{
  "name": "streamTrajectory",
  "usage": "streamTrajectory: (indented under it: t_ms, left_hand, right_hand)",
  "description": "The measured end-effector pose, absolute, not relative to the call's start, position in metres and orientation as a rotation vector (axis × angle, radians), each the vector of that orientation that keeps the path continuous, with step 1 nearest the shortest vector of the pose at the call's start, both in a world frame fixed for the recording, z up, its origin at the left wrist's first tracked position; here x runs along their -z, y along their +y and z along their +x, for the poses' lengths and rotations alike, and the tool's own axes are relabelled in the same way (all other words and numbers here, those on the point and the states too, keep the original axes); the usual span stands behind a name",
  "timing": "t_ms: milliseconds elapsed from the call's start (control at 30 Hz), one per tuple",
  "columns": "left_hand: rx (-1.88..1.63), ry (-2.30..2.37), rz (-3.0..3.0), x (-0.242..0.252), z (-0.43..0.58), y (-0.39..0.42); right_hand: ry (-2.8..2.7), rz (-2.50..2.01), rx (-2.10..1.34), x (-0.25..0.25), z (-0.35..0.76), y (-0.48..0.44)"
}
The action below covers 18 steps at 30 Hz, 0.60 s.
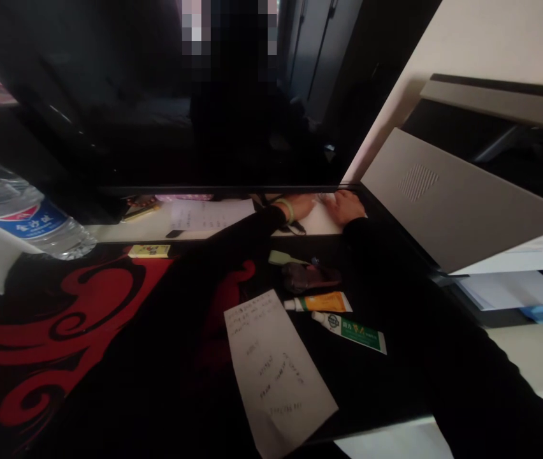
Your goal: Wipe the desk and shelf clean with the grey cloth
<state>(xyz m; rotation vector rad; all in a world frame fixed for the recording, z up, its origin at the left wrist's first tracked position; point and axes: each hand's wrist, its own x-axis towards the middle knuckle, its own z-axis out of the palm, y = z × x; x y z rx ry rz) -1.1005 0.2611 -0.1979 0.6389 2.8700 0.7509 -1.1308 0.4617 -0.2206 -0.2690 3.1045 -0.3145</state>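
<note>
OK, here's our view from the head cam. The biggest thing is a glossy dark screen (157, 108), and its bottom edge runs like a bar across the far side of the white table (312, 223). Over on the right, a tilted grey panel (463, 197) with a ribbed patch sits above some loose papers (515, 290); we can't say for sure what the panel is. Most of the near part of the table is covered by a black cloth (61, 331) with red swirls.

On that cloth we've got a long handwritten note (276, 376), and up at the far left there's a plastic water bottle (23, 213) with a blue label, lying on its side. Just past the note are a green-and-white ointment tube (350, 333) and an orange ointment tube (319, 303), side by side. Above those is a dark glossy pouch (310, 277), next to a pale green object (283, 257). A small yellow box (149, 251) sits at the cloth's far edge.

Both our hands are up at the far side of the table, just under the screen's bottom edge. The left hand (297, 207), with a green bangle (285, 210) on the wrist, and the right hand (345, 207) both look open and flat, palms down, gripping nothing we can see. A black cable (297, 226) runs just below the left hand, and a handwritten sheet (209, 215) lies off to that side.
</note>
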Motion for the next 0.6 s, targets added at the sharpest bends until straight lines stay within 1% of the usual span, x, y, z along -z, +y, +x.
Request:
streamTrajectory:
  t_ms: [200,400,600]
  left_hand:
    - [-0.602,2.725,1.094,0.183,-1.048,0.214]
    - [-0.541,2.729,1.153,0.177,-1.033,0.203]
    - [-0.585,2.689,1.113,0.155,-1.035,0.197]
  right_hand:
    - [3.029,-0.305,0.271,0.214,-1.131,0.459]
    - [2.916,-0.642,0.373,0.212,-1.121,0.445]
    - [2.942,-0.684,0.404,0.213,-1.109,0.444]
